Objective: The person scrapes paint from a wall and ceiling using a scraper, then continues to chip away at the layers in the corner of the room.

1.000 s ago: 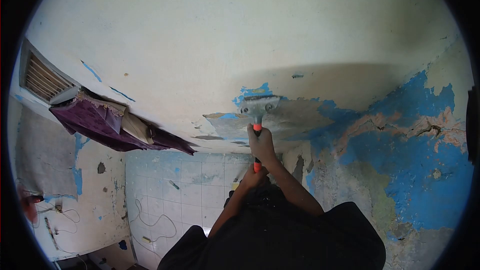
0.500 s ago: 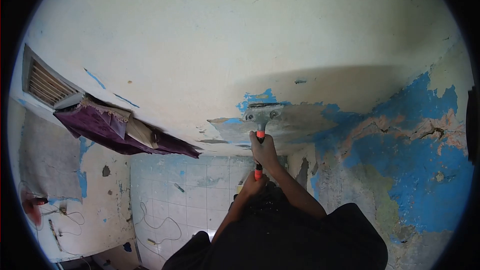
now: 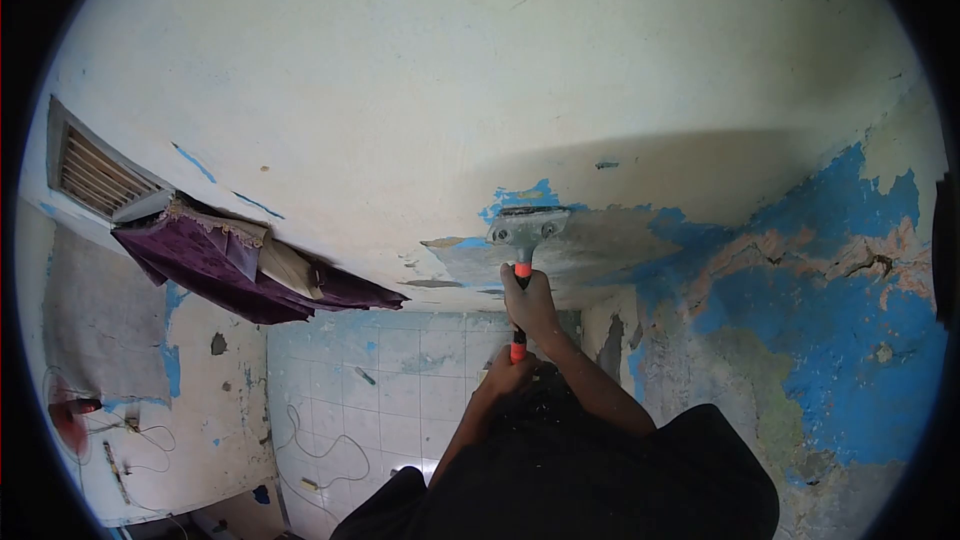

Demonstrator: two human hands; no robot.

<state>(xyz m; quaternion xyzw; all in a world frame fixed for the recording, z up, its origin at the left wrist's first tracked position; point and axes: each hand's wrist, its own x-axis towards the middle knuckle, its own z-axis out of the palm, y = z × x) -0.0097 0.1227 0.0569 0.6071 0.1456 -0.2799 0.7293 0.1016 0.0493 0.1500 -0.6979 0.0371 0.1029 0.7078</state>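
Note:
A long-handled scraper (image 3: 526,229) with a wide grey head and a black and orange handle is held in both hands. Its blade lies against the wall (image 3: 400,90) at the lower edge of a blue patch (image 3: 520,197). My right hand (image 3: 529,302) is wrapped round the upper handle just below the head. Lower down, near my dark clothing, my left hand (image 3: 510,372) grips the handle's orange end. Grey bare plaster (image 3: 470,262) shows below and beside the blade.
A purple cloth (image 3: 230,265) hangs at the left below a slatted vent (image 3: 100,172). A fan (image 3: 70,415) stands at far left. A cable (image 3: 345,440) lies on the tiled floor (image 3: 395,395). Blue, cracked wall (image 3: 850,330) is at the right.
The whole view has shifted slightly, with the cloth and vent a little further right and lower. Both hands keep their hold, and the scraper stays at nearly the same spot on the wall.

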